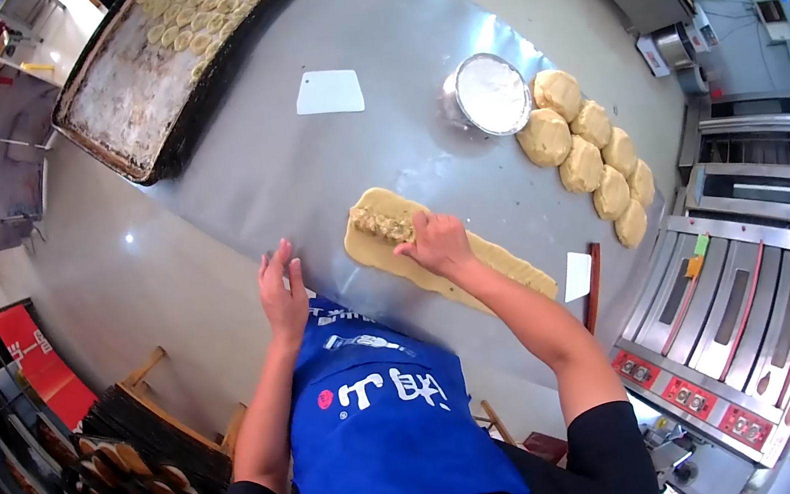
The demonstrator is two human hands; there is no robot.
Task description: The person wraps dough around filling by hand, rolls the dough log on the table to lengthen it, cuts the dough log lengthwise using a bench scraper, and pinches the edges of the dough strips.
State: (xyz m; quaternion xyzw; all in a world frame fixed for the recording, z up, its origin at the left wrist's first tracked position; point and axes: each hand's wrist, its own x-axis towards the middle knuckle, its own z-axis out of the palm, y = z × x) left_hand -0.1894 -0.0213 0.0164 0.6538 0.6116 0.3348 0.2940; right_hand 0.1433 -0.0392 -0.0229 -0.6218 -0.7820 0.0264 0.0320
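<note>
A long flat strip of rolled dough (509, 269) lies slantwise on the metal table in front of me. A clumpy, crumbly filling (380, 225) is heaped along its left part. My right hand (440, 243) is on the strip at the right end of the filling, its fingers curled down against the filling and the thumb pointing left. Part of the filling is hidden beneath that hand. My left hand (282, 291) hovers by the table's near edge, left of the dough, with its fingers apart and nothing in it.
Several dough balls (582, 165) sit at the right beside a bowl of white flour (492, 94). A white scraper (329, 92) lies farther back; another white scraper (577, 276) lies near a brown stick (594, 290). A large baking tray (119, 114) holds small dough pieces. Ovens (726, 301) stand right.
</note>
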